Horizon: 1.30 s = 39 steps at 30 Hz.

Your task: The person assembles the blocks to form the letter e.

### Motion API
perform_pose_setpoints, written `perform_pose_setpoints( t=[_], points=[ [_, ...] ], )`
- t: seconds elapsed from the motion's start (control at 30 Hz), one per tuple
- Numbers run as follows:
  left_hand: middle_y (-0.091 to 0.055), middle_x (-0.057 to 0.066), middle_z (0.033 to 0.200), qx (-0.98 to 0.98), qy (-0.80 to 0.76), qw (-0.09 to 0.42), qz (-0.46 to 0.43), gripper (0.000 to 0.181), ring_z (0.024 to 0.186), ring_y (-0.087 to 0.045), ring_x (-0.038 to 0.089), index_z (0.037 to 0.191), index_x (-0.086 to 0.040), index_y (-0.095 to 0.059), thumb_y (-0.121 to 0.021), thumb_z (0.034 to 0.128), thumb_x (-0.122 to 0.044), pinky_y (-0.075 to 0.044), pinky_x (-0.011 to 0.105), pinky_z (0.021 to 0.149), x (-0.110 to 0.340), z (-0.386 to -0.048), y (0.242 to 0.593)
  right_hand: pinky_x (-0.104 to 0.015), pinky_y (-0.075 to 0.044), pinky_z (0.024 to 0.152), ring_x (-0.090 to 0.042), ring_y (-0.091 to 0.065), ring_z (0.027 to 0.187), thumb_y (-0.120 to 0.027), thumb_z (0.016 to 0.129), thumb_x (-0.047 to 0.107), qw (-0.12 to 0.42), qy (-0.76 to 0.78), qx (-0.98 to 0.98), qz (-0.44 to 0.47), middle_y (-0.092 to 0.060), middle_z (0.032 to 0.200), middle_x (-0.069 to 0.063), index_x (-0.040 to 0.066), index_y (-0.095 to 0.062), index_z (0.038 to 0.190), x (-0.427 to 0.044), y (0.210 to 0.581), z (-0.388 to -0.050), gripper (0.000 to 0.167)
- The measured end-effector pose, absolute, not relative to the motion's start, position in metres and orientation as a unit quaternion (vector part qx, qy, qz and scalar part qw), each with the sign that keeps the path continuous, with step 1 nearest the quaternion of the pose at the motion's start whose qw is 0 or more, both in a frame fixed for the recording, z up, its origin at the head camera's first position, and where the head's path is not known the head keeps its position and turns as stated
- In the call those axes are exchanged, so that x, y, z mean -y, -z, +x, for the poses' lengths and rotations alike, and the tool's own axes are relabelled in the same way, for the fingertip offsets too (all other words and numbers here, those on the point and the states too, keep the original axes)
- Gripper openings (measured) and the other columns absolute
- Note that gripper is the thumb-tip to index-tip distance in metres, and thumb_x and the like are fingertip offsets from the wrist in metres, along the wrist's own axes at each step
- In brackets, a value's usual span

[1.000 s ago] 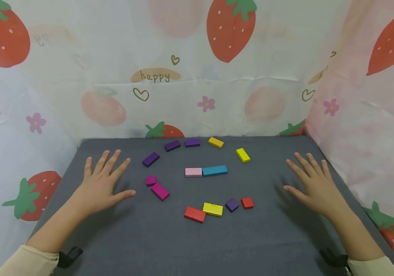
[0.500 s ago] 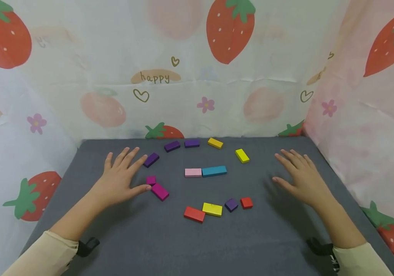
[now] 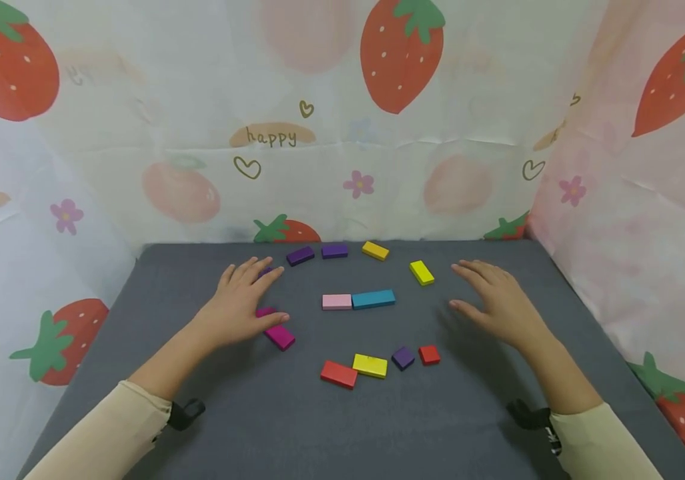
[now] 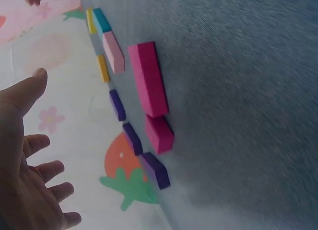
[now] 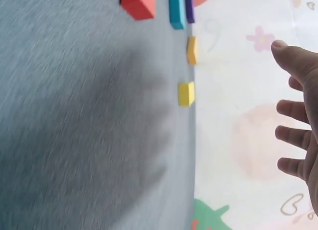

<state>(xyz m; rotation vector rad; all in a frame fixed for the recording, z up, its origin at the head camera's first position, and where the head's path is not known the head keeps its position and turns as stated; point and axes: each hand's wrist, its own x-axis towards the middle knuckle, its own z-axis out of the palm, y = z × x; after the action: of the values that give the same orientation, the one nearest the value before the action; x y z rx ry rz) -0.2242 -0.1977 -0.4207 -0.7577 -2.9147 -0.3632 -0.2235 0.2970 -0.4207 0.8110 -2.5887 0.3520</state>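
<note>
My left hand [image 3: 235,310] is held above the cloth with its fingers spread, holding nothing. In the head view it partly covers a small magenta block, a longer magenta block [image 3: 281,337] and a purple block [image 3: 266,271]. The left wrist view shows the small magenta block [image 4: 160,134] against the end of the longer one, apart from that hand. My right hand [image 3: 500,303] hovers with straight, relaxed fingers and holds nothing. Nearest to it lies a bright yellow block [image 3: 421,273]. A pink block [image 3: 337,302] and a blue block [image 3: 373,299] lie end to end between the hands.
Nearer the front lie a red block [image 3: 339,375], a yellow block [image 3: 370,365], a small purple block [image 3: 403,358] and a small red block [image 3: 429,355]. Two purple blocks [image 3: 335,251] and an orange-yellow block [image 3: 375,251] line the back, before a strawberry-print curtain [image 3: 474,120].
Both hands have moved inward, the left to the right over the magenta blocks, the right to the left toward the bright yellow block. The blocks stay in place.
</note>
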Motion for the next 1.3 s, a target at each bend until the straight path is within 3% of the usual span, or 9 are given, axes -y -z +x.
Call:
perform_pose_setpoints(
  t=[0.4, 0.77, 1.3],
  points=[
    [-0.036, 0.013, 0.163, 0.951, 0.148, 0.035, -0.268, 0.084, 0.152, -0.027, 0.038, 0.158, -0.014, -0.041, -0.071, 0.0914, -0.056, -0.02, 0.064, 0.121, 0.162, -0.243, 0.424, -0.06, -0.039, 0.11, -0.037, -0.051, 0.134, -0.081, 0.089, 0.033, 0.163, -0.148, 0.933, 0.285, -0.056, 0.146, -0.014, 0.008, -0.054, 0.147, -0.262, 0.416, -0.24, 0.069],
    [-0.043, 0.012, 0.159, 0.949, 0.176, 0.0, -0.263, 0.079, 0.148, -0.036, 0.037, 0.154, -0.012, -0.046, -0.075, 0.0909, -0.05, -0.029, 0.06, 0.119, 0.136, -0.258, 0.436, -0.056, -0.043, 0.11, -0.033, -0.051, 0.136, -0.074, 0.095, 0.038, 0.081, -0.148, 0.943, 0.285, -0.057, 0.145, -0.011, 0.014, -0.053, 0.15, -0.226, 0.415, -0.251, 0.063],
    [-0.048, 0.012, 0.154, 0.949, 0.191, -0.023, -0.251, 0.071, 0.145, -0.041, 0.034, 0.151, -0.012, -0.05, -0.076, 0.0921, -0.042, -0.037, 0.055, 0.117, 0.111, -0.274, 0.457, -0.051, -0.045, 0.11, -0.031, -0.052, 0.136, -0.077, 0.094, 0.031, 0.045, -0.184, 0.939, 0.289, -0.057, 0.146, -0.01, 0.015, -0.058, 0.146, -0.191, 0.431, -0.269, 0.058]
  ],
)
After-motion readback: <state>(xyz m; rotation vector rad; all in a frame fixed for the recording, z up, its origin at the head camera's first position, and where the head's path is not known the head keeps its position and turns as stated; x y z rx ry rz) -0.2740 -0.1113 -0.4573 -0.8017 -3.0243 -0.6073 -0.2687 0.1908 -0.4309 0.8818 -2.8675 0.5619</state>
